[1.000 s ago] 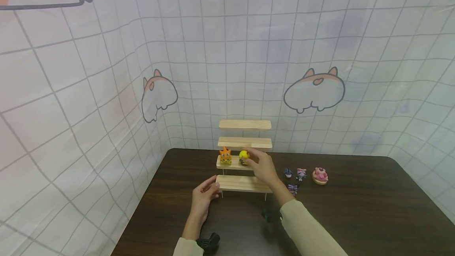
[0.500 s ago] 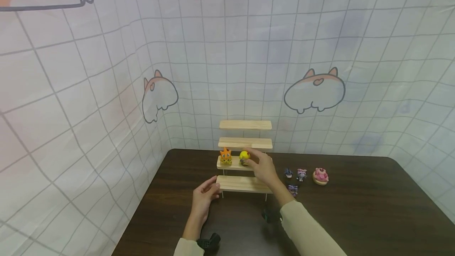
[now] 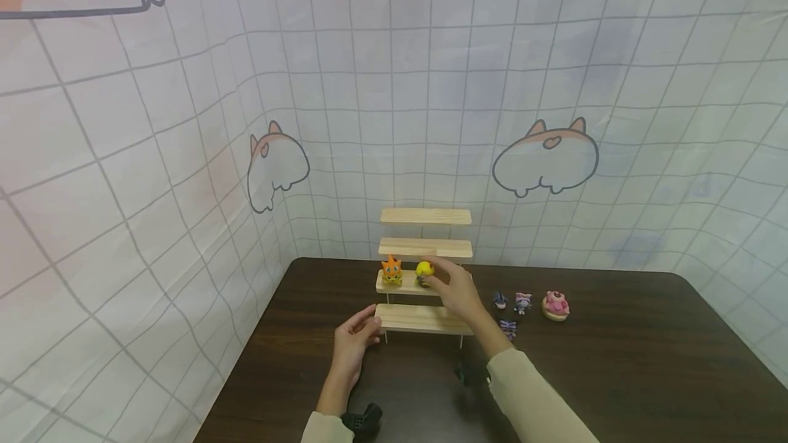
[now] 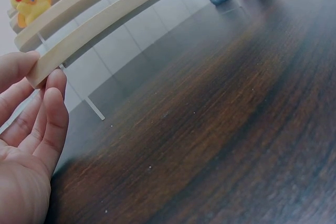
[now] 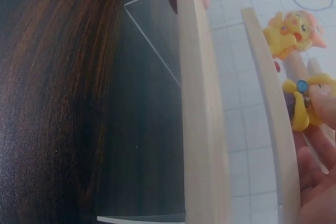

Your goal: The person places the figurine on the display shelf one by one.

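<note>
A tiered wooden display stand (image 3: 425, 318) with pale shelves stands at the back of the table. My left hand (image 3: 353, 340) pinches the left end of its lowest shelf, thumb on top and fingers beneath, as the left wrist view shows. On the second shelf up, my right hand (image 3: 457, 289) holds a small yellow figurine (image 5: 304, 103) between thumb and fingers, its base at the shelf. Left of it on that shelf sits an orange and yellow figurine (image 3: 391, 271), facing forward with red cheeks in the left wrist view (image 4: 29, 1).
Right of the stand lie a dark blue figurine (image 3: 499, 301), a pink and grey one (image 3: 522, 303), a purple striped piece (image 3: 507, 329) and a pink figurine on a round base (image 3: 556, 305). A patterned cloth (image 3: 418, 101) hangs behind the dark table (image 3: 615, 361).
</note>
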Available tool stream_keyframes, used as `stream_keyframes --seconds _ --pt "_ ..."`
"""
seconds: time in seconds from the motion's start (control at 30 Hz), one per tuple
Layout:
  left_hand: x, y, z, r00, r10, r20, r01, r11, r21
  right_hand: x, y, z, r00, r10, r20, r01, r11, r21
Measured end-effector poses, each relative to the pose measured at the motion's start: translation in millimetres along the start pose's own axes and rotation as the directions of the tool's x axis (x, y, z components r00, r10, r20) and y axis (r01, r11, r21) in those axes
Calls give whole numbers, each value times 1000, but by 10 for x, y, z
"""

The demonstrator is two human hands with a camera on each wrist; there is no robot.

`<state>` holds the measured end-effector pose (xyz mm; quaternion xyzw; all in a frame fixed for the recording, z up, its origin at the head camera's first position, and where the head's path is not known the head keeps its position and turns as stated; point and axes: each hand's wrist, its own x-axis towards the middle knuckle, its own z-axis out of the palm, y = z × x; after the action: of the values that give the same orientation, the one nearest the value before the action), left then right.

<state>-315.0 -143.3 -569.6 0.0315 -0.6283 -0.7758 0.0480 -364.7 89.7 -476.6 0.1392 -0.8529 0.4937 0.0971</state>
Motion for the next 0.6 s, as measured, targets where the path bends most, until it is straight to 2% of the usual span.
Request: stream_keyframes --seconds 0.3,0.47,0.6 --pt "16 10 -1 999 -39 -7 39 999 -1 -71 57 -64 1000 16 -4 -16 999 50" --pt "23 -3 -5 999 -36 -7 36 999 23 -216 120 -204 999 16 -36 -13 997 74" --pt "19 5 -9 999 -35 -11 36 999 21 -359 181 -365 998 -16 -64 22 995 96"
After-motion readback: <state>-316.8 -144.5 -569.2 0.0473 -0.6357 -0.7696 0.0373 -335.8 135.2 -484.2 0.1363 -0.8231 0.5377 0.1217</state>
